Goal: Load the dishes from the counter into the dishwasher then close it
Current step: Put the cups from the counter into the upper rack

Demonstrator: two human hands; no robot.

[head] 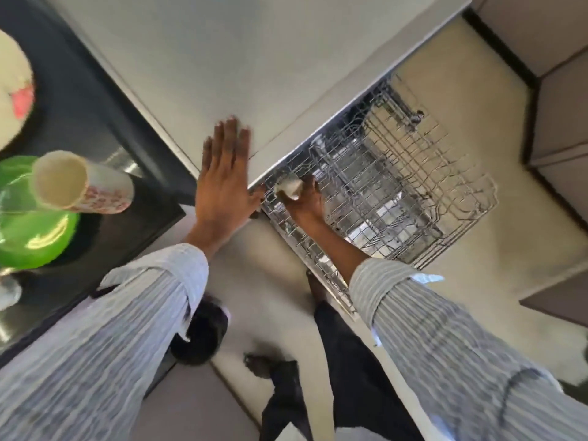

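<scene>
White cup [290,187] in right-hand grip [305,198]

Left hand [222,183] flat; right hand [307,200] gripping

A small white cup [290,187] lies tilted at the rack's nine-o'clock corner. The wire dishwasher rack [397,198] is pulled out. A green plate [35,230] and patterned tumbler [79,183] wait on the table [222,58].
</scene>
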